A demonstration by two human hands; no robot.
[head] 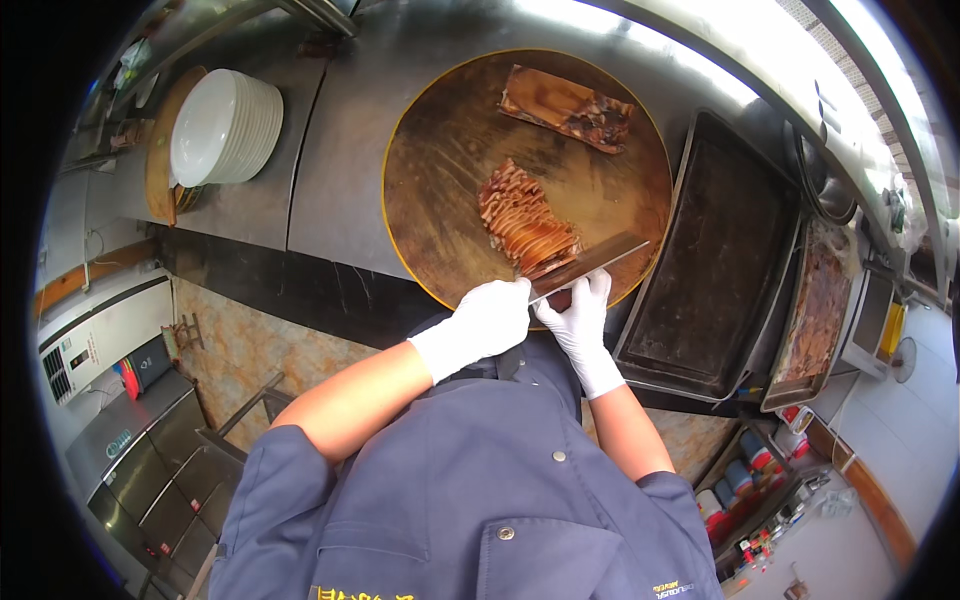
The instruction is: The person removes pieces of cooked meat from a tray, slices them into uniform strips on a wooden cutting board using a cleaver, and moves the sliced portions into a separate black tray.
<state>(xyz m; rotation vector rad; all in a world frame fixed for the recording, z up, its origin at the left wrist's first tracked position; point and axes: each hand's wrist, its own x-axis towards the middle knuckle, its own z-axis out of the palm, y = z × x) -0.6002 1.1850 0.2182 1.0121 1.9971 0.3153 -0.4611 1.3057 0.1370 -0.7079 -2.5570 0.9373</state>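
My left hand (491, 319), in a white glove, grips the handle end of a cleaver (592, 264), whose blade slants up to the right over the near part of a round wooden chopping board (435, 165). Just on the near side of the blade, the gloved fingers of my right hand (581, 319) hold a dark reddish-brown piece of meat (559, 300), mostly hidden by hand and blade. Beyond the cleaver lies a row of thin overlapping meat slices (529, 217). A whole rectangular slab of browned meat (566, 109) rests at the board's far side.
A stack of white plates (229, 127) stands on a wooden board (159, 161) at the left of the steel counter (345, 150). To the right lies a dark metal tray (712, 262); beyond it, another tray holds browned meat (814, 315). A metal rail (720, 52) curves along the far right.
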